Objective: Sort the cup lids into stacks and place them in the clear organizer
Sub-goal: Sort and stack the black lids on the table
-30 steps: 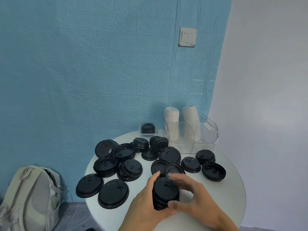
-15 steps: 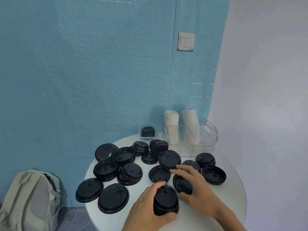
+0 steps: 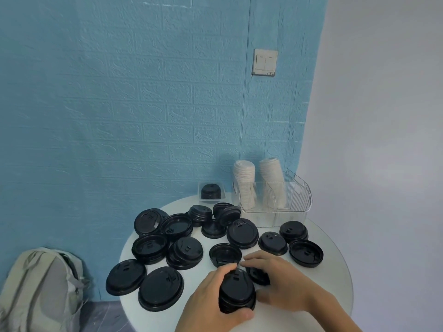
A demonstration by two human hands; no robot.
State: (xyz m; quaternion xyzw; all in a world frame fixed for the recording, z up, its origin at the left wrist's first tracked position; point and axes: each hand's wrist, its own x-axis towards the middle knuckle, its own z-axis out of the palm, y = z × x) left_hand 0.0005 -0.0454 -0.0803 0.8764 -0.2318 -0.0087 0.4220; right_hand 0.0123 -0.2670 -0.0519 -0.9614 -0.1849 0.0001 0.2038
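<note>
We hold a stack of black lids upright at the near edge of the round table, our left hand curled round it from the side, while our right hand closes over a single lid lying just beside the stack. To do this well, we judge we should lift that lid by its rim, check that it matches the stack in size, and seat it squarely on top. The clear organizer, with white lids in it, stands well apart at the far edge.
</note>
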